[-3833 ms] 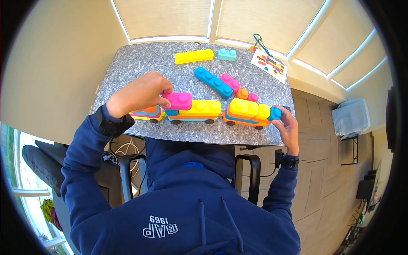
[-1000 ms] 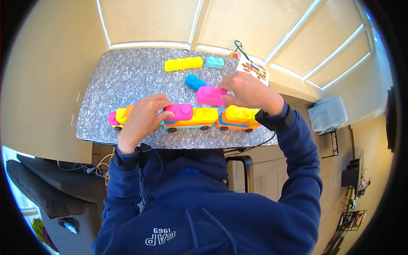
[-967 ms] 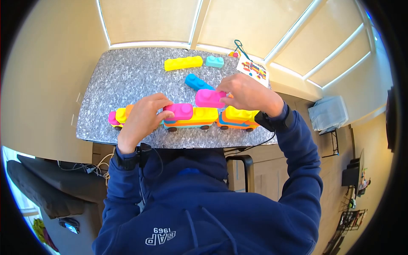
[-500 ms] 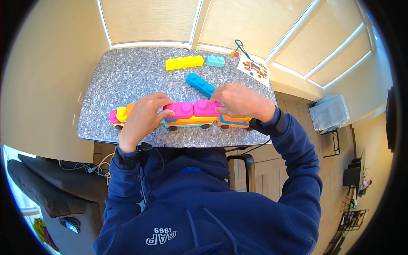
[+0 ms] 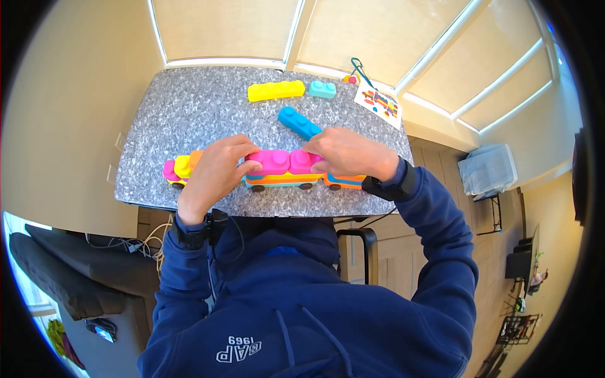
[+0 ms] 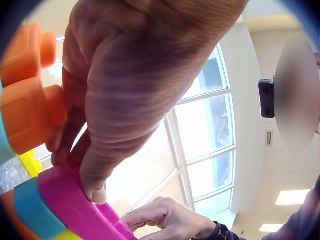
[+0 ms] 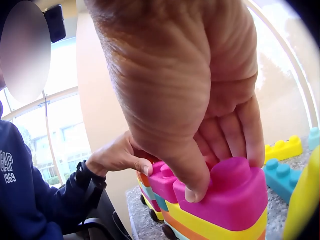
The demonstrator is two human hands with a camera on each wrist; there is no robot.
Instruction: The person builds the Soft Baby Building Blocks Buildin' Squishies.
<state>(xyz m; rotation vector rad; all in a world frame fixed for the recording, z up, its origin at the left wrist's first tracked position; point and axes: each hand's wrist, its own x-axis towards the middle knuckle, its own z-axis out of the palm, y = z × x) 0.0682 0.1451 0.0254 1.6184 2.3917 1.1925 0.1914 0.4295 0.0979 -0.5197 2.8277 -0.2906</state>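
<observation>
Two pink blocks sit end to end on the yellow layer of the middle wagon (image 5: 283, 180). My left hand (image 5: 217, 170) pinches the left pink block (image 5: 272, 162) between thumb and fingers. The right pink block (image 5: 303, 162) is in the grip of my right hand (image 5: 353, 153), thumb on its near side, fingers behind, as the right wrist view shows. In the left wrist view my left thumb lies on the pink block (image 6: 75, 200), above a blue block (image 6: 37, 207). My right hand partly covers the orange wagon (image 5: 345, 180).
On the grey speckled table (image 5: 189, 101) lie a blue block (image 5: 299, 123), a yellow block (image 5: 276, 91) and a teal block (image 5: 322, 89). A picture card (image 5: 378, 105) lies at the back right. A front wagon with a yellow block (image 5: 182, 166) stands left.
My right hand has brought its pink block down and left onto the wagon, up against the other pink block. My left hand stays on its block.
</observation>
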